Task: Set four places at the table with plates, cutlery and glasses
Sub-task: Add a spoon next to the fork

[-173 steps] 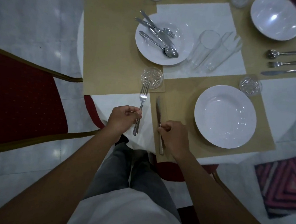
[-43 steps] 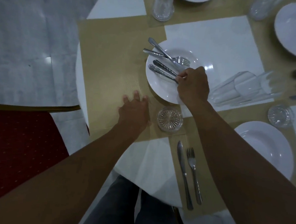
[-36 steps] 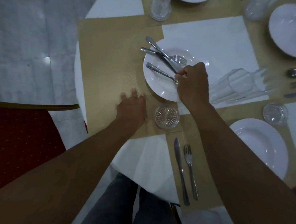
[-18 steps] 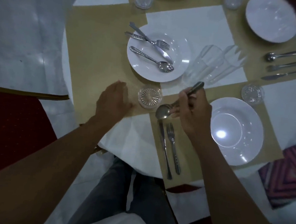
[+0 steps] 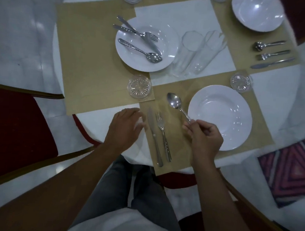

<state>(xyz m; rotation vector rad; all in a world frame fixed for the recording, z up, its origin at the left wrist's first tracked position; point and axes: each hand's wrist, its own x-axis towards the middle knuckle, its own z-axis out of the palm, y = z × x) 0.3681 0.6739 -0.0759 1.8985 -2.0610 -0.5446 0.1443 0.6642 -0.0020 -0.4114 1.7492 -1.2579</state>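
Spoon (image 5: 174, 102) in the right hand (image 5: 204, 137) points bowl-first away from the person, its bowl over the tan placemat (image 5: 184, 92) between the lying fork (image 5: 163, 134) and the near white plate (image 5: 220, 116); whether the bowl touches the mat cannot be told. Its handle end is pinched between the thumb and the first fingers (image 5: 188, 126) of that hand, with the other fingers curled in. To the left of the fork a knife (image 5: 153, 137) lies parallel to it, both on the same mat with their handles toward the person. Left hand (image 5: 124, 127) hovers or rests at the mat's left edge, just beside the knife, its fingers loosely spread and holding nothing. A small cut-glass piece (image 5: 139, 86) sits beyond the left hand on the neighbouring mat, and a second one (image 5: 240, 82) sits past the near plate. Farther back, another white plate (image 5: 169, 44) carries loose cutlery: a spoon, a fork and what looks like a knife. Two tall clear glasses (image 5: 195, 53) lie on their sides beside it on the white counter (image 5: 182, 18). At the far right a third plate (image 5: 257, 12) has a spoon, fork and knife laid in a row (image 5: 271, 53) beside it.
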